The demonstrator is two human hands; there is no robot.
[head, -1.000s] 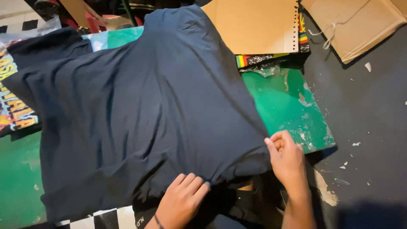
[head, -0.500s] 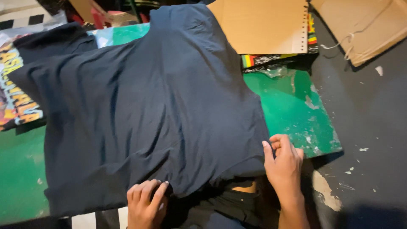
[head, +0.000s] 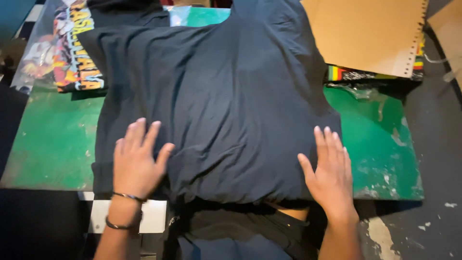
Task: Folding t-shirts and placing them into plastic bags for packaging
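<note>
1. The left hand (head: 136, 161) lies flat, fingers spread and its grip open, palm down on the near left part of the dark T-shirt (head: 216, 106); two bracelets (head: 126, 197) circle its wrist.
2. The right hand (head: 328, 171) is likewise flat with an open grip, pressing the shirt's near right corner, its outer fingers reaching onto the green tabletop (head: 380, 144).
3. The shirt spreads between and beyond both hands, covering most of the tabletop.
4. Half a second ago the left hand was curled at the hem; now it rests further up.
5. Beyond the right hand lies a brown cardboard sheet (head: 365, 33) on a striped item (head: 346, 74); beyond the left, a printed garment (head: 62, 53).
</note>
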